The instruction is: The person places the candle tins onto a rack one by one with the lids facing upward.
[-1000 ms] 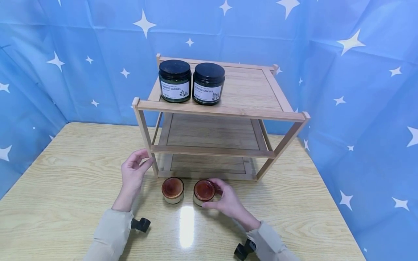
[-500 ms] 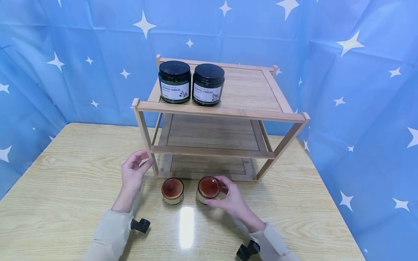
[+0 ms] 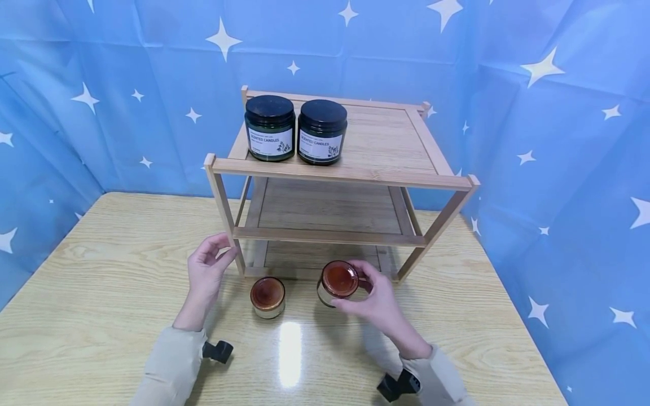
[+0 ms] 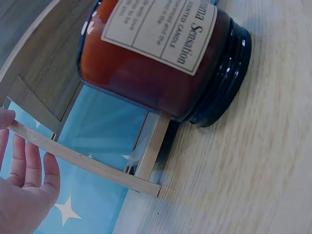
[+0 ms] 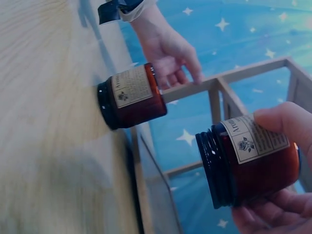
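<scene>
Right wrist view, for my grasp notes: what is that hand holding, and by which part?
The right hand holds an amber jar by opposite sides of its body.

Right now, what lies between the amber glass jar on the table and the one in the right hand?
Only bare, pale wooden tabletop, seen in the head view.

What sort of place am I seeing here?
Probably an indoor staged workstation: a starry blue cloth hangs behind the table, where a wooden rack holds two jars on top.
</scene>
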The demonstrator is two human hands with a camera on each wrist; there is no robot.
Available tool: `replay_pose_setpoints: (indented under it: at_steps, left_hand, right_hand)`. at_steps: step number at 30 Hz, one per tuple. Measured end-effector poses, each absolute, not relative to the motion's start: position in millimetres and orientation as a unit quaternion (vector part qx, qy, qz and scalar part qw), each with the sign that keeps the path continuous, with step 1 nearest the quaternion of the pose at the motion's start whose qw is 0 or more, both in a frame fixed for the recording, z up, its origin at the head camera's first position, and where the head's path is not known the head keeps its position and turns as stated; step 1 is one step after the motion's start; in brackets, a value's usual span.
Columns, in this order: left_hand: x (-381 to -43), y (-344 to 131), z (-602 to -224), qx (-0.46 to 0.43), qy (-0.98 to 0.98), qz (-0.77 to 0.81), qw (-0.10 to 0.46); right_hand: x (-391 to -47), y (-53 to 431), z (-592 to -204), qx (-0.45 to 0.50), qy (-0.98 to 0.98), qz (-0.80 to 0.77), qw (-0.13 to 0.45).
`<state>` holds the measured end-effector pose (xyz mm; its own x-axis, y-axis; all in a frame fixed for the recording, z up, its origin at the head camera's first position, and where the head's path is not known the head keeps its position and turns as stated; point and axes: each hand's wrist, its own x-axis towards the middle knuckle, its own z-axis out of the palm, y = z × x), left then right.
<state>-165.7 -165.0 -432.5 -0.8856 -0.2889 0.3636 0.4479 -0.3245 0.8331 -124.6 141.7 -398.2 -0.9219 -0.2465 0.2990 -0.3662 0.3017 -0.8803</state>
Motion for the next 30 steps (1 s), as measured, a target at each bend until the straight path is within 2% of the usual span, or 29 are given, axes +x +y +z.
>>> replay_pose_setpoints:
  at_steps: [7,30]
  left_hand:
    - [-165,-165,-433,-0.066,-0.539,-0.809,0.225]
    - [-166,-166,-434,-0.086,-0.536,-0.809,0.226]
  right_hand:
    - [-122,144,-388,0.179,-0.809,0.557,0.049]
    - [-121,167,-359,0.170,-0.802,0.565,0.092]
